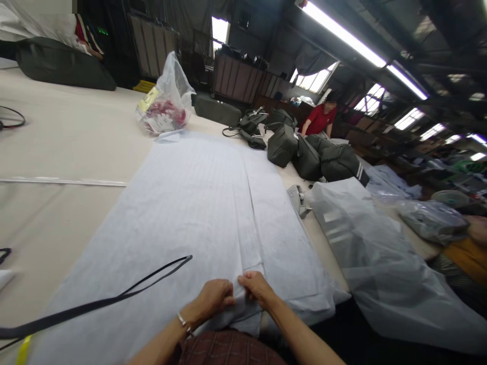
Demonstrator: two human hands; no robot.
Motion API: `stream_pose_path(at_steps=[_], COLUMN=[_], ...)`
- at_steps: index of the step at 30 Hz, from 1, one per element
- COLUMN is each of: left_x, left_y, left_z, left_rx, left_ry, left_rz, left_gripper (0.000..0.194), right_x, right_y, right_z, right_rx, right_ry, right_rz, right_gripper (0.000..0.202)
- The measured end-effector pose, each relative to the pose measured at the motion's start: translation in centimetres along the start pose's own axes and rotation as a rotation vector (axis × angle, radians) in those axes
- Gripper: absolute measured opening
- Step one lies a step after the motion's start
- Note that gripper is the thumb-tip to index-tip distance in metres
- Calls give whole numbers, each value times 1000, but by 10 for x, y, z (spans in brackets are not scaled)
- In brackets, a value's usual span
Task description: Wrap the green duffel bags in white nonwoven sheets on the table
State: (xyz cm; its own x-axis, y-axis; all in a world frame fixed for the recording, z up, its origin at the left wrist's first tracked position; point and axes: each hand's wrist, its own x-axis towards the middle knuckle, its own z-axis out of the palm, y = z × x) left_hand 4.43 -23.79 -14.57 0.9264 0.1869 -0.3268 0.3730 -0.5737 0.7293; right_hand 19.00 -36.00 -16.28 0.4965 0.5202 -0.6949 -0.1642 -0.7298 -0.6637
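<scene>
White thin sheets, like non-woven fabric or tissue (182,203), lie stacked in front of me along the table. At their near edge my left hand (218,296), with a bracelet at the wrist, is closed on the sheet, fingers curled. Just right of it, my right hand (255,287) pinches the sheet's edge between thumb and fingers. The sheet rises in a small fold between the two hands. A dark strap (114,300) with a looped end lies across the sheets on the left.
A clear plastic bag with red contents (165,111) stands at the sheets' far end. Several dark bags (308,154) sit at the back right. A grey tape-dispenser-like object (299,200) and a dark bag in translucent plastic (365,238) lie to the right. Beyond stands a person in red (321,119).
</scene>
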Motion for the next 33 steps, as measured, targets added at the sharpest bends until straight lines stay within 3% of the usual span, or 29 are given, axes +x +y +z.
stream_pose_path(at_steps=[7, 13, 17, 23, 27, 33], left_x=[-4, 13, 33, 59, 57, 42], left_y=[-1, -2, -8, -13, -21, -28], left_z=[-4, -1, -2, -5, -2, 9], left_rx=[-40, -111, -182, -115, -73, -37], left_ry=[119, 192, 207, 221, 190, 53], left_rz=[-69, -175, -296, -323, -258, -198], left_gripper=[21, 38, 42, 10, 8, 8], right_x=[2, -3, -5, -7, -7, -8], right_y=[10, 3, 1, 0, 15, 53], right_z=[7, 14, 18, 22, 20, 13], right_rx=[66, 174, 174, 122, 42, -258], right_ry=[20, -64, -37, 29, 58, 136], right_rz=[-4, -54, -78, -139, -155, -107], right_gripper=[35, 40, 33, 34, 44, 44])
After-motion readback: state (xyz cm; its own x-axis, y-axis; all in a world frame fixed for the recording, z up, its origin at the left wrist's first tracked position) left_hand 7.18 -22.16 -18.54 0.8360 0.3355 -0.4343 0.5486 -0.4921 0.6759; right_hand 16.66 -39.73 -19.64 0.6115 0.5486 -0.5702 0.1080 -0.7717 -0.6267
